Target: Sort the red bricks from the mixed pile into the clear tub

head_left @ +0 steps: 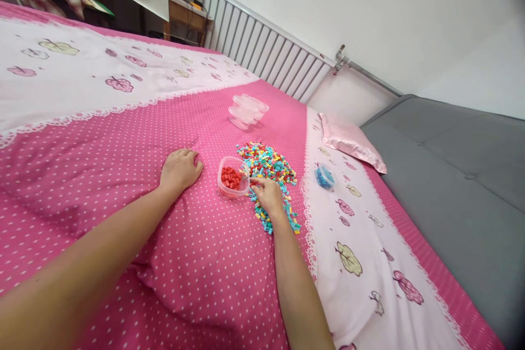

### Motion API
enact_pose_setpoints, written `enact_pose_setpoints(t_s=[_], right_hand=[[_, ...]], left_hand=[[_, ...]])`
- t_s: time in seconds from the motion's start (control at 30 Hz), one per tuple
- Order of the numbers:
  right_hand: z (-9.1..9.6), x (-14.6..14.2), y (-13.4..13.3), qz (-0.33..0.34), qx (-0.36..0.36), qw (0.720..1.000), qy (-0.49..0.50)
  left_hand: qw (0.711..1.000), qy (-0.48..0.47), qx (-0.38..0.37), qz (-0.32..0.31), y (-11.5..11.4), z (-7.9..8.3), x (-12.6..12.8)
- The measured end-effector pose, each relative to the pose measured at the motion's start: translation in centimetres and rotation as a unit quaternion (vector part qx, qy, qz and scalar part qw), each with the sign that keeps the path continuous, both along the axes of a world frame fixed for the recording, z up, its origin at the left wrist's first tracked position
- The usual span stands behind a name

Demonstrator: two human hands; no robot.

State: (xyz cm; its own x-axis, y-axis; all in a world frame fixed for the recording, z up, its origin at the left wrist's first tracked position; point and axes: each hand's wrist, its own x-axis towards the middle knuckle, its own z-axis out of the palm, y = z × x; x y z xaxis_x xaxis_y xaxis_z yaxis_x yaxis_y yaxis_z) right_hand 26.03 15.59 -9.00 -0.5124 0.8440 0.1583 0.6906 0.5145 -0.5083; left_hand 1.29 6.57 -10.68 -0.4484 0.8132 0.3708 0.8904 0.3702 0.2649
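Note:
My left hand [180,168] rests on the pink dotted bedspread, its fingers slightly bent and holding nothing. To its right stands a clear plastic container [222,188] holding small red building bricks [231,178]. My right hand [267,194] is at this container's right edge, over the brick pile. Its thumb and fingers come close together in a pinch; what lies between them, if anything, is too small to tell. Under and beyond this hand spreads a loose pile of small bricks [266,161] in turquoise, red, yellow and white.
Stacked clear plastic containers or lids [248,110] lie beyond the pile. A clear container of blue bricks [325,176] sits to the right on the white printed strip. Farther off are a pink pillow [350,139], a grey headboard [447,158] and a metal bed rail [266,38].

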Motion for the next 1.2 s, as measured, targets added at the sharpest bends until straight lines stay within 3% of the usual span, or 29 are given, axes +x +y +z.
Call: enact_pose_setpoints(t_s=[0.53, 0.77, 0.9, 0.97, 1.0, 1.1, 1.2], right_hand=[[0.1, -0.1, -0.2, -0.051, 0.02, 0.995, -0.084], [-0.3, 0.1, 0.4, -0.078, -0.001, 0.997, -0.005], [-0.7, 0.3, 1.2, -0.099, -0.046, 0.986, 0.123], [-0.6, 0.5, 1.4, -0.105, -0.108, 0.959, 0.239], [-0.4, 0.7, 1.6, -0.107, -0.152, 0.933, 0.309], [0.7, 1.4, 1.8, -0.099, -0.298, 0.8, 0.511], [1.8, 2.3, 2.0, -0.08, -0.392, 0.676, 0.618]], left_hand=[[1.0, 0.013, -0.009, 0.008, 0.0, 0.0, 0.0], [1.0, 0.008, -0.007, 0.003, -0.1, 0.2, 0.1], [1.0, 0.007, -0.008, 0.002, 0.0, 0.1, 0.1], [1.0, 0.006, -0.008, 0.003, 0.0, 0.1, 0.0], [1.0, 0.006, -0.009, 0.003, 0.0, 0.1, 0.0], [1.0, 0.01, -0.01, 0.005, 0.0, 0.1, 0.0], [1.0, 0.013, -0.011, 0.006, 0.0, 0.1, 0.0]])
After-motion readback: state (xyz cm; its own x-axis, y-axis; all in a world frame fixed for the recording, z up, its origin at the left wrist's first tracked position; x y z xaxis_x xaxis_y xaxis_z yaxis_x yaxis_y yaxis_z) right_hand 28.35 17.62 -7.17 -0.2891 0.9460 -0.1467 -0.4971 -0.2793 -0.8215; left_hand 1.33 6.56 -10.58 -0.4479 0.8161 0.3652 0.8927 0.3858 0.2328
